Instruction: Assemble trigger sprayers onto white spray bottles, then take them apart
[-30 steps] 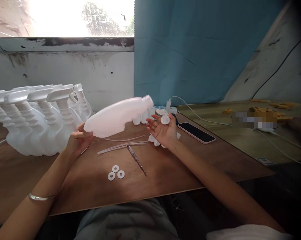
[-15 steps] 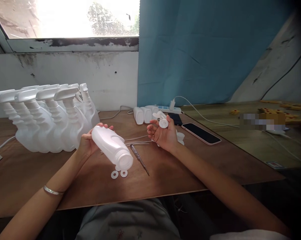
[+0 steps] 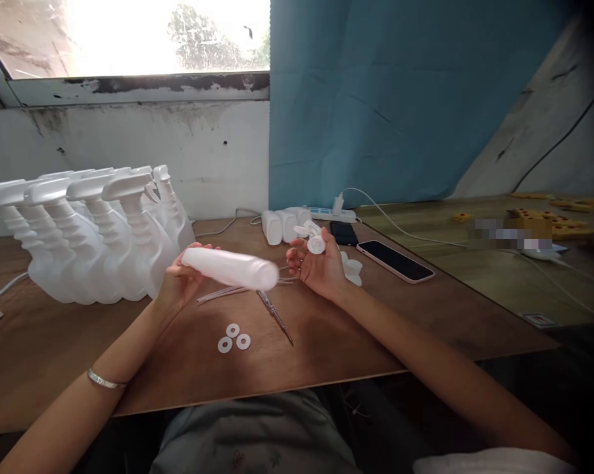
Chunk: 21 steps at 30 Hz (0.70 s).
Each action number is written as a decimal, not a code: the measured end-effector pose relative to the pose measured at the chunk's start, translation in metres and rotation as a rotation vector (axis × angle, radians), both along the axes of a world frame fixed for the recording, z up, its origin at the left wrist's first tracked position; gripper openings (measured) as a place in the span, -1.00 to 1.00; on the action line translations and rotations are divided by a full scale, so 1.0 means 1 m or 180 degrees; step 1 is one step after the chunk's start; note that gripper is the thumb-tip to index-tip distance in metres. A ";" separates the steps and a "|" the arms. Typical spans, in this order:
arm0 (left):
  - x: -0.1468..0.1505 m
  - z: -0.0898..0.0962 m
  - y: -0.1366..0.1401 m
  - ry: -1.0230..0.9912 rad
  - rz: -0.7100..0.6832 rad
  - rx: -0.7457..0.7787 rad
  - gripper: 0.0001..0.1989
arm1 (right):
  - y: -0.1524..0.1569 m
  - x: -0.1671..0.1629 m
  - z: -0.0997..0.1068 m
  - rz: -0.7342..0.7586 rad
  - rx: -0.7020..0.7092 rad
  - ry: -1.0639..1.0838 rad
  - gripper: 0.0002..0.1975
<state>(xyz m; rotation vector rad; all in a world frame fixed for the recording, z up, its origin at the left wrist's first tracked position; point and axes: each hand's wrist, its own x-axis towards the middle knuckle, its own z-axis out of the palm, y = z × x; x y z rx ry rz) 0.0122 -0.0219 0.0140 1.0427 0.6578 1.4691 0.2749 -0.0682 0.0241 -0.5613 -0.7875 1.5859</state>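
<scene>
My left hand (image 3: 181, 283) is closed round a white plastic bottle (image 3: 230, 266), tipped on its side with its neck to the right and blurred by motion. In my right hand (image 3: 321, 266) is a small white spray trigger head (image 3: 310, 236), pinched near the thumb, its round collar facing me; the other fingers are loosely curled. On the table below the bottle lie three white washers (image 3: 233, 330). A screwdriver (image 3: 275, 317) rests to their right. Thin white tubes (image 3: 222, 293) lie partly hidden behind the bottle.
Assembled white spray bottles (image 3: 97, 243) stand in rows at the left. Several small white bottles (image 3: 284, 225) lie at the back by a power strip (image 3: 346, 215). A phone (image 3: 395, 261) and white parts (image 3: 352, 268) are on the right of the brown table (image 3: 326, 355).
My left hand has swung the bottle's neck up and to the right, uncovering the washers and more of the tubes. My right hand has barely moved, still with the spray trigger head.
</scene>
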 end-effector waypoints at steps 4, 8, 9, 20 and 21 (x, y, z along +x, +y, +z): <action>0.002 0.004 -0.001 0.0542 0.0795 0.0126 -0.53 | 0.001 0.001 0.000 -0.0157 -0.0036 0.0041 -0.48; 0.008 0.002 -0.003 0.0992 0.1265 0.0341 -0.52 | 0.000 0.000 0.001 -0.0263 -0.0100 -0.0023 -0.47; 0.009 0.001 -0.005 0.0908 0.1252 0.0369 -0.55 | 0.000 0.000 0.001 -0.0290 -0.0094 -0.0053 -0.48; 0.033 0.019 0.004 0.0979 0.1183 0.0087 -0.52 | 0.001 -0.003 -0.004 -0.0105 0.0263 -0.0274 -0.56; 0.035 0.018 0.013 0.1315 0.1331 0.0198 -0.48 | 0.001 -0.003 -0.004 -0.0137 0.0234 -0.0284 -0.56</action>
